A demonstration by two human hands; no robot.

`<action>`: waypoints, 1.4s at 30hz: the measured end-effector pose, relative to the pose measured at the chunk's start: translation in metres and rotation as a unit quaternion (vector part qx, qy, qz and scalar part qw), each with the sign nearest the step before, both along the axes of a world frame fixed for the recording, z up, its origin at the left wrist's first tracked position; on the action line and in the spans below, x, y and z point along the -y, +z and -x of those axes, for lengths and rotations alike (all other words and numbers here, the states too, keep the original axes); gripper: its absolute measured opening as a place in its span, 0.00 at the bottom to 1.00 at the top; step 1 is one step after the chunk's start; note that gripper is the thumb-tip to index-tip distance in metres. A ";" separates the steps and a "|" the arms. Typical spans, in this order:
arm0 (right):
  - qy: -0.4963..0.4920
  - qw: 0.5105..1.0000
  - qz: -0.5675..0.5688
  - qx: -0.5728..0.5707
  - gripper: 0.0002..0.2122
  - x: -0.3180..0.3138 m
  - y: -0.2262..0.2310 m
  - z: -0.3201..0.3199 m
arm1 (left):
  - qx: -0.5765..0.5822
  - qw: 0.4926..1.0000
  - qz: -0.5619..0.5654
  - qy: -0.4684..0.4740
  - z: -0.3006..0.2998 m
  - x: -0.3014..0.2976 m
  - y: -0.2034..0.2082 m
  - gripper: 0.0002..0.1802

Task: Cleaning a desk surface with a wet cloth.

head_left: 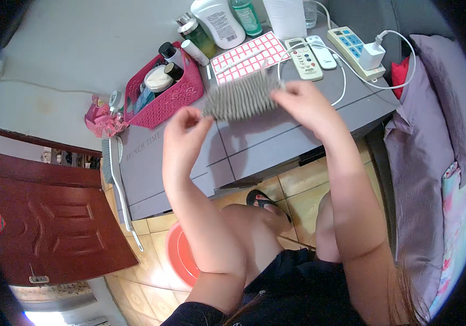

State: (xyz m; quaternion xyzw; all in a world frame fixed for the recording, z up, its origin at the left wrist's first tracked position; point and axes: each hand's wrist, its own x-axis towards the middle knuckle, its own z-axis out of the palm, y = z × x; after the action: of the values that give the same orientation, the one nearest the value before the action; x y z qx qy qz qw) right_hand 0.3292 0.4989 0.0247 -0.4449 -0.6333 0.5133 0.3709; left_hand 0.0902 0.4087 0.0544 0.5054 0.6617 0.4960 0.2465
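Note:
A grey, ribbed cloth piece (241,98), somewhat blurred, is stretched between my two hands above the near part of the grey desk (178,160). My left hand (186,130) pinches its left end with thumb and fingers. At the opposite end, my right hand (303,103) grips the upper right corner, fingers closed. The cloth looks like a chenille duster cover, but its exact kind is unclear. Just behind it lies a white and red keyboard (252,57), partly hidden by the cloth.
A pink basket (189,89) of toiletries stands left, beside a long-handled brush (119,187) overhanging the edge. Bottles (219,24) line the back. Two remotes (304,61), a power strip (352,51) and a looping white cable lie right. An orange bucket (181,255) is on the floor.

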 end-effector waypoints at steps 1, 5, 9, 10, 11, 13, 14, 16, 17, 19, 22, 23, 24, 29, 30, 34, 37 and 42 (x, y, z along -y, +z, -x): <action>0.042 0.987 0.024 0.154 0.18 -0.002 -0.002 -0.007 | -0.046 0.990 0.121 -0.054 0.001 0.003 0.001 0.08; 0.228 0.935 0.056 0.266 0.20 -0.003 -0.001 -0.032 | -0.170 0.900 0.362 -0.172 -0.008 0.013 0.014 0.11; 0.251 0.941 0.111 0.197 0.18 -0.002 -0.003 -0.041 | -0.107 0.891 0.409 -0.167 -0.008 0.020 0.026 0.10; 0.253 0.941 0.111 0.196 0.18 -0.001 -0.006 -0.032 | -0.108 0.891 0.409 -0.165 -0.006 0.019 0.025 0.10; 0.134 0.983 0.108 0.065 0.18 0.001 -0.014 -0.023 | -0.088 0.924 0.353 -0.114 -0.008 0.014 0.020 0.11; -0.019 0.992 0.113 -0.050 0.18 -0.003 -0.029 -0.009 | -0.065 0.950 0.300 -0.061 -0.011 0.002 0.005 0.12; -0.015 0.992 0.114 -0.052 0.18 -0.002 -0.031 0.000 | -0.135 0.973 0.187 0.021 -0.014 -0.003 -0.001 0.13; -0.140 0.965 -0.136 0.177 0.17 0.005 -0.035 0.009 | -0.195 0.973 0.076 0.099 -0.027 -0.015 -0.021 0.14; -0.148 0.952 -0.136 0.230 0.16 0.011 -0.024 0.012 | -0.232 0.969 0.007 0.087 -0.031 -0.022 -0.027 0.14; -0.152 0.944 -0.216 0.195 0.15 0.012 -0.037 0.014 | -0.262 0.963 -0.051 0.031 -0.058 -0.029 -0.041 0.16; -0.130 0.936 -0.304 0.120 0.16 0.013 -0.044 0.020 | -0.385 0.920 -0.051 -0.058 -0.087 -0.042 -0.066 0.23; -0.110 0.942 -0.306 0.085 0.16 0.014 -0.044 0.024 | -0.386 0.920 -0.050 -0.047 -0.089 -0.046 -0.082 0.23; -0.098 0.942 -0.311 0.076 0.16 0.015 -0.044 0.030 | -0.448 0.893 -0.030 -0.026 -0.088 -0.050 -0.097 0.26; -0.063 0.943 -0.306 0.113 0.16 0.020 -0.049 0.025 | -0.489 0.871 0.042 -0.019 -0.092 -0.047 -0.105 0.31; -0.055 0.942 -0.311 0.116 0.16 0.021 -0.050 0.022 | -0.483 0.874 0.041 -0.010 -0.094 -0.045 -0.104 0.31; -0.036 0.929 -0.346 0.129 0.17 0.024 -0.049 0.019 | -0.487 0.870 0.071 0.000 -0.097 -0.039 -0.104 0.32; 0.005 0.927 -0.355 0.121 0.17 0.032 -0.044 0.015 | -0.476 0.873 0.102 0.004 -0.104 -0.017 -0.101 0.33; 0.069 0.935 -0.337 0.084 0.18 0.063 -0.036 0.011 | -0.460 0.877 0.137 0.000 -0.110 0.031 -0.101 0.34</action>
State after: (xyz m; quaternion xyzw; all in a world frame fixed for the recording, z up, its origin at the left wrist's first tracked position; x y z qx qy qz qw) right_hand 0.3178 0.4354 -0.0110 -0.2905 -0.8270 0.2545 0.4086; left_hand 0.2003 0.3774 -0.0467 0.6379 0.7618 0.1115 -0.0191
